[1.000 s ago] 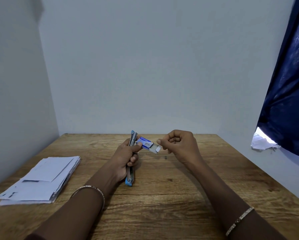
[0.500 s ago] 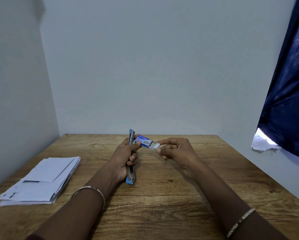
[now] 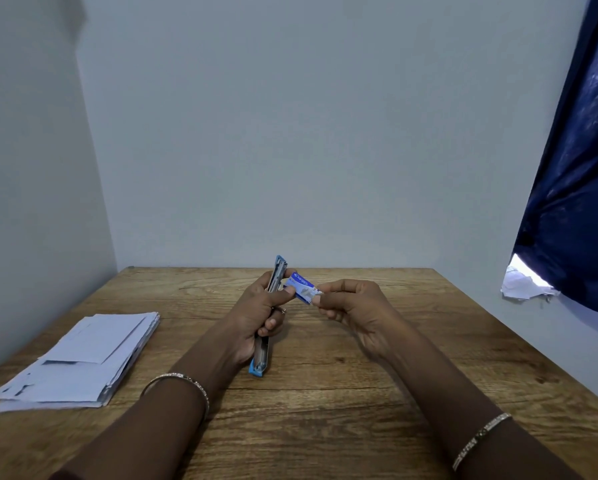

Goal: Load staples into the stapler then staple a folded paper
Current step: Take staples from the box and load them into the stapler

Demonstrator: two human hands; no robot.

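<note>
two hands on the staples box (image 3: pixel 302 289)
my left hand (image 3: pixel 256 313) grips the stapler (image 3: pixel 269 317); right hand (image 3: pixel 354 306) pinches the light, crushable box end.

"Kangaro" on the staple box (image 3: pixel 301 286)

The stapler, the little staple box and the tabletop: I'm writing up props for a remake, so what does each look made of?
Stapler: blue body, probably plastic, around a grey metal channel with a dull shine. Staple box: printed blue and white card, by its flat faces and matte look. Table: wood or wood-look laminate, showing brown grain and knots; which one is unclear.
</note>
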